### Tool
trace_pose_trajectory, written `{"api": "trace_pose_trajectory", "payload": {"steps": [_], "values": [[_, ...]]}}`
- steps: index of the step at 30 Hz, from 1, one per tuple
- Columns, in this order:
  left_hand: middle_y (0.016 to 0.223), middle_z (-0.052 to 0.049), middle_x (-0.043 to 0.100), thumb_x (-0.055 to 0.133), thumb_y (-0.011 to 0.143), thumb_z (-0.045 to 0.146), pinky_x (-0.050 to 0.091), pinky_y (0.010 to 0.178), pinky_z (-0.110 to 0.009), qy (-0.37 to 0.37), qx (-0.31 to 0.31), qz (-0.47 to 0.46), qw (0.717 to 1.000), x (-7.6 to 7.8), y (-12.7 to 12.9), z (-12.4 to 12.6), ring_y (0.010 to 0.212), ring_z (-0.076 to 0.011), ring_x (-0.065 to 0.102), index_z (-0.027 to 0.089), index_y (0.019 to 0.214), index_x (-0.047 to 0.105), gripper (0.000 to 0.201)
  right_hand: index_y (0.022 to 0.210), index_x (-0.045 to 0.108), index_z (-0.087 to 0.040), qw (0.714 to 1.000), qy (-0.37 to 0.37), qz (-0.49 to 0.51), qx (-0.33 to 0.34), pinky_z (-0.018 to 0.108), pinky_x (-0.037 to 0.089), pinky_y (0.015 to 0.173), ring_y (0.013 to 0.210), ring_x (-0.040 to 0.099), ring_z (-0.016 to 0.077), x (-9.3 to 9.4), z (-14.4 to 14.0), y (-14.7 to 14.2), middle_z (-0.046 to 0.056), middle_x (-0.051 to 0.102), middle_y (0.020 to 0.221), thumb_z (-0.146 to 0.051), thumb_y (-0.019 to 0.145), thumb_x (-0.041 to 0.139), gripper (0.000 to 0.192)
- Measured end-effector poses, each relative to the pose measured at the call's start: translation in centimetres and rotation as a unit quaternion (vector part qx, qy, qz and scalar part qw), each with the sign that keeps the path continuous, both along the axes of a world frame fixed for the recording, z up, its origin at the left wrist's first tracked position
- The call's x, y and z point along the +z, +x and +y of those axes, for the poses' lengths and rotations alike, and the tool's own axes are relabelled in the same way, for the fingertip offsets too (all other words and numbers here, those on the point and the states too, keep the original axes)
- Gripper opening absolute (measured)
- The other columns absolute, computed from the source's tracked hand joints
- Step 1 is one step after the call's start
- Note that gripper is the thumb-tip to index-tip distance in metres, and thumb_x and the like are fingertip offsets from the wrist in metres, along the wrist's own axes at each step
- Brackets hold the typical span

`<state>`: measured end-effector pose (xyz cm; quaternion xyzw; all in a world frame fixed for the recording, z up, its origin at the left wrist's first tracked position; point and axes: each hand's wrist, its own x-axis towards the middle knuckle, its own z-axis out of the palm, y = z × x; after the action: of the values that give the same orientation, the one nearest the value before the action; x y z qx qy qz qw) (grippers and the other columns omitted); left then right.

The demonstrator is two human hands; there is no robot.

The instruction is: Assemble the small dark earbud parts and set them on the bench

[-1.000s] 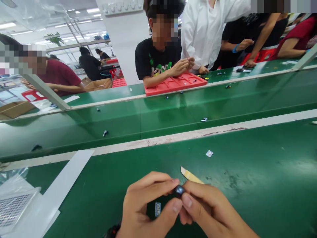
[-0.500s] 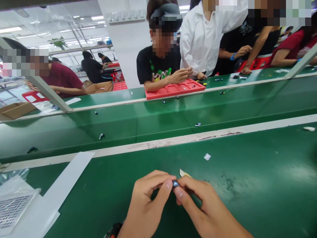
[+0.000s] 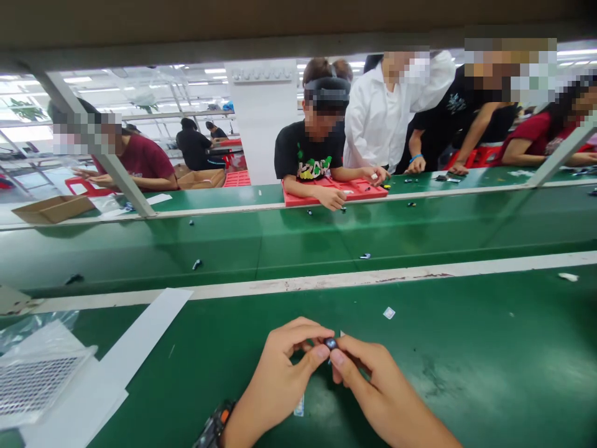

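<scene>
Just above the green worktop, my left hand [image 3: 295,361] and my right hand [image 3: 373,376] meet fingertip to fingertip. Pinched between both thumbs and index fingers is a small glossy dark-blue earbud [image 3: 331,343]; most of it is covered by the fingers. A light-coloured tip of something on the worktop shows just behind my right index finger. Partly hidden under my left wrist lies a small printed card [image 3: 299,407]. Another little square sticker [image 3: 388,313] rests on the worktop beyond my right hand.
White paper strips [image 3: 144,336] and a meshed white tray [image 3: 44,386] lie at left. Beyond a pale ledge [image 3: 289,284] runs a green belt [image 3: 280,242] carrying scattered earbuds [image 3: 197,264]. Across it, a person leans over a red tray [image 3: 298,198]; other people work alongside. A shelf hangs overhead.
My view has tilted upward and levelled, bringing the overhead shelf in. Both hands still pinch the earbud, which has turned slightly. The person opposite has lowered one hand toward the belt.
</scene>
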<state>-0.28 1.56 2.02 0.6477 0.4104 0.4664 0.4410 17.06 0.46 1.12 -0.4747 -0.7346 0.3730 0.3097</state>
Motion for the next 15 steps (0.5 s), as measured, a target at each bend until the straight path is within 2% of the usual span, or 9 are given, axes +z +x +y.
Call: {"api": "trace_pose_trajectory", "payload": {"steps": [3,5,6,8,12,15], "values": [[0.095,-0.009,0.074,0.068,0.088,0.024,0.057,0.076,-0.027,-0.021,0.018,-0.029,0.999,0.1,-0.1,-0.1,0.085,-0.0190,0.070,0.016,0.095,0.076,0.014,0.087,0.063,-0.019,0.996,0.017,-0.084,-0.037,0.031,0.048,0.071,0.078,0.063,0.0210,-0.2,0.4,1.0,0.003,0.066,0.081,-0.033,0.091,0.061,0.014],[0.096,-0.010,0.076,0.068,0.088,0.024,0.058,0.078,-0.027,-0.043,0.029,-0.058,0.997,0.2,-0.2,-0.2,0.085,-0.0188,0.071,0.015,0.097,0.073,0.013,0.092,0.063,-0.018,0.977,0.032,-0.193,-0.081,0.038,0.049,0.076,0.088,0.064,0.0280,-0.6,0.7,2.0,0.007,0.068,0.092,-0.022,0.080,0.072,0.015],[0.094,-0.009,0.077,0.068,0.088,0.024,0.058,0.077,-0.026,-0.047,0.035,-0.072,0.996,0.2,-0.2,-0.3,0.083,-0.0182,0.072,0.015,0.096,0.072,0.013,0.088,0.063,-0.018,0.964,0.033,-0.246,-0.096,0.040,0.048,0.075,0.088,0.064,0.0302,-1.0,0.9,2.4,0.009,0.068,0.092,-0.016,0.078,0.071,0.013],[0.091,-0.009,0.077,0.070,0.085,0.024,0.059,0.075,-0.025,-0.044,0.044,-0.091,0.994,0.4,-0.3,-0.4,0.081,-0.0177,0.072,0.016,0.094,0.071,0.012,0.079,0.058,-0.019,0.946,0.021,-0.307,-0.097,0.039,0.047,0.071,0.081,0.065,0.0289,-1.7,1.2,3.2,0.008,0.067,0.086,-0.007,0.080,0.062,0.012],[0.092,-0.010,0.077,0.071,0.084,0.023,0.060,0.076,-0.026,-0.029,0.066,-0.080,0.994,0.5,-0.6,-0.5,0.083,-0.0192,0.072,0.016,0.100,0.075,0.017,0.075,0.050,-0.022,0.957,0.031,-0.279,-0.071,0.031,0.045,0.062,0.069,0.065,0.0226,-2.8,1.4,3.9,0.005,0.065,0.080,-0.007,0.085,0.052,0.017],[0.090,-0.008,0.074,0.069,0.087,0.026,0.059,0.070,-0.024,-0.004,0.066,-0.084,0.994,0.1,-0.8,-0.4,0.076,-0.0168,0.069,0.018,0.098,0.078,0.017,0.077,0.046,-0.024,0.970,0.039,-0.227,-0.077,0.027,0.042,0.055,0.060,0.062,0.0194,-3.0,1.4,3.7,0.002,0.065,0.071,-0.012,0.089,0.048,0.017]]}}
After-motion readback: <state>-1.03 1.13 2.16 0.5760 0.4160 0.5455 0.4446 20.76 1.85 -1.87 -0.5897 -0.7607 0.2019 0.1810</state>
